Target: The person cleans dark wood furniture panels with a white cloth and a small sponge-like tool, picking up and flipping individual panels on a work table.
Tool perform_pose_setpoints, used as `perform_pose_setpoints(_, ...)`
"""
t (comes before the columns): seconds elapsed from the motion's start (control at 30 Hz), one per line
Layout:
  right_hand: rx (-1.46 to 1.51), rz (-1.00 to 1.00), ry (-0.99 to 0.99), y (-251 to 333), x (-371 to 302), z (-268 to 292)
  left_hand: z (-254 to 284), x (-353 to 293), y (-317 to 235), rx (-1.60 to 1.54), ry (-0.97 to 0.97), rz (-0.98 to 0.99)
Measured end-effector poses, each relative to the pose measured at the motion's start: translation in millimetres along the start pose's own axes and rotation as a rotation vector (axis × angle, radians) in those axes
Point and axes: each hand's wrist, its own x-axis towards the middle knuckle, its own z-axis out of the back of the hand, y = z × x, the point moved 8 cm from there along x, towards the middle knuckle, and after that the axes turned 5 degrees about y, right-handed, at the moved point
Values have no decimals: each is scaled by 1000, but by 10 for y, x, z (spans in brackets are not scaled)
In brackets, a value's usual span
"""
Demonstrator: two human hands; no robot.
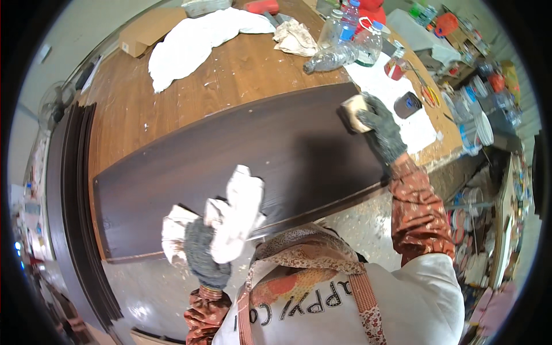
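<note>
A long dark brown wooden board with a curved far edge lies flat on the table in front of me. My right hand, in a dark grey glove, is closed round a cream-coloured sponge block and presses it on the board's right end. A bunched white cloth is gripped in my left hand, also gloved in dark grey. That hand is at the board's near edge, left of my body, and the cloth's folds stick out on both sides of it.
Behind the board, the brown tabletop holds a white cloth, a crumpled rag and several plastic bottles. A dark cup and a jar of red liquid stand on white paper. Dark planks stand at left.
</note>
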Motion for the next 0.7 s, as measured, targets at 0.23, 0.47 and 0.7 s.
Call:
perform_pose_setpoints(0.23, -382, 174, 261, -339, 1464, -48, -397, -434, -739, -144, -236, 535)
perform_pose_setpoints(0.47, -400, 189, 525, -533, 1822, 35, -1246, -878, -1515, -69, 548, 573)
perform_pose_setpoints(0.7, -210, 71, 482, -244, 642, 286, -1415, -542, -1614, -533, 53, 748)
